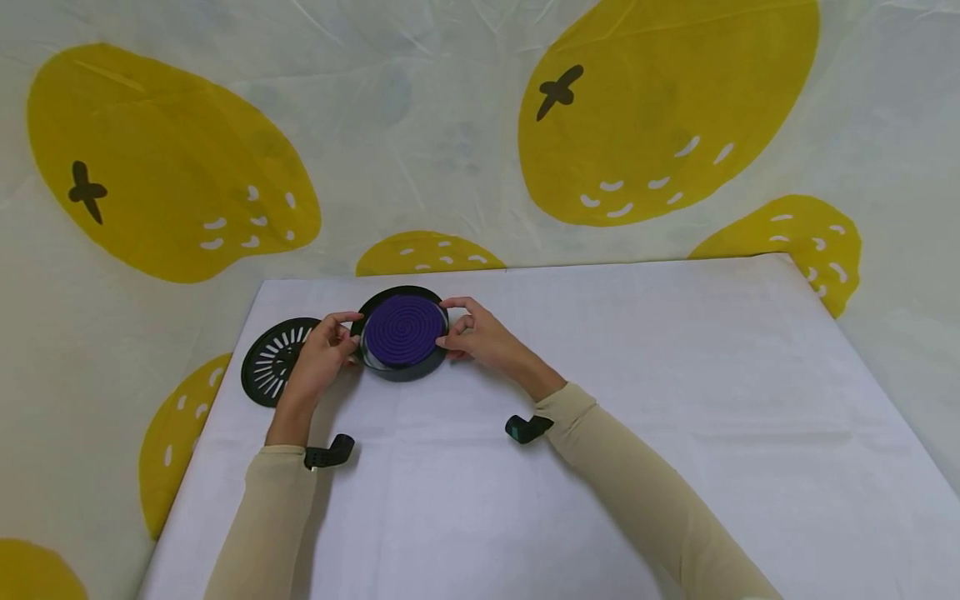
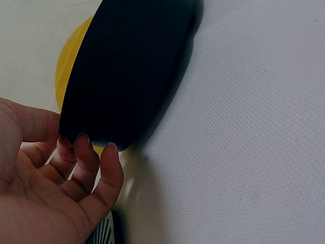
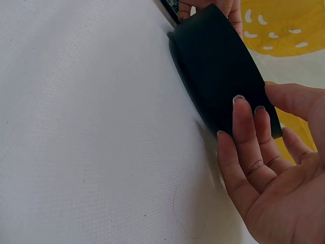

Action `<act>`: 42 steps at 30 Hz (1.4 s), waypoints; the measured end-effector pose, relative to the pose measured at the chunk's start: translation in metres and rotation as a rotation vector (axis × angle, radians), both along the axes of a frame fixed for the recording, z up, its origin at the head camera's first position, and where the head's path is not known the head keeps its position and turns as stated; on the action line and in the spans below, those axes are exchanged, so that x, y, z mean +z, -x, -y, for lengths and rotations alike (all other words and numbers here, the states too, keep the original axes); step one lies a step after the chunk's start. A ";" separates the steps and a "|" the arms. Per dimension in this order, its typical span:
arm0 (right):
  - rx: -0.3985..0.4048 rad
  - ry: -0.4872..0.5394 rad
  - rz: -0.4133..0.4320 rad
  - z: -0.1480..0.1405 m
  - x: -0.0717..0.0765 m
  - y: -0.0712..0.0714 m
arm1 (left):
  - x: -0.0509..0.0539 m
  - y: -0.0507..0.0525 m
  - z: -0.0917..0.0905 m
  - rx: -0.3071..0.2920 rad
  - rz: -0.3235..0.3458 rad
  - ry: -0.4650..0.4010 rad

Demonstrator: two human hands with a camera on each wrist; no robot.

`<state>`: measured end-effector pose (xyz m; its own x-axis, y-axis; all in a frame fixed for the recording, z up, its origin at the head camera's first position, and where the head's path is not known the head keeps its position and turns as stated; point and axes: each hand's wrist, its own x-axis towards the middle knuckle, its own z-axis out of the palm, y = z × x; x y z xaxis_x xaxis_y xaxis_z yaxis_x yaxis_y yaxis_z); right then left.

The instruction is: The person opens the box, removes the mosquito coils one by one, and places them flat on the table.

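A round dark mosquito coil holder point(image 1: 401, 375) is near the back left of the table, with a purple spiral mosquito coil point(image 1: 405, 329) lying inside its rim. My left hand point(image 1: 322, 354) grips the holder's left side, thumb and fingers on its wall point(image 2: 122, 76). On the opposite side, my right hand point(image 1: 480, 335) holds the wall point(image 3: 218, 66) between thumb and fingers. Whether the base touches the table or is slightly raised, I cannot tell. A black slotted lid point(image 1: 262, 367) lies flat at the left, partly hidden behind my left hand.
White cloth covers the table point(image 1: 637, 375). Its back edge runs close behind the holder, along a hanging sheet point(image 1: 420, 150) printed with yellow fruit shapes. Dark wrist cameras point(image 1: 528, 428) jut inward from both forearms.
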<state>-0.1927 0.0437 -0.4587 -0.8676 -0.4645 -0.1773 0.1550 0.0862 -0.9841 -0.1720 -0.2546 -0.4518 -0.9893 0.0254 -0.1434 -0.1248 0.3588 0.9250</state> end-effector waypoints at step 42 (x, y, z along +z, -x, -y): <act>0.084 -0.285 -0.136 -0.001 0.035 0.021 | -0.001 -0.001 -0.002 0.032 0.030 -0.050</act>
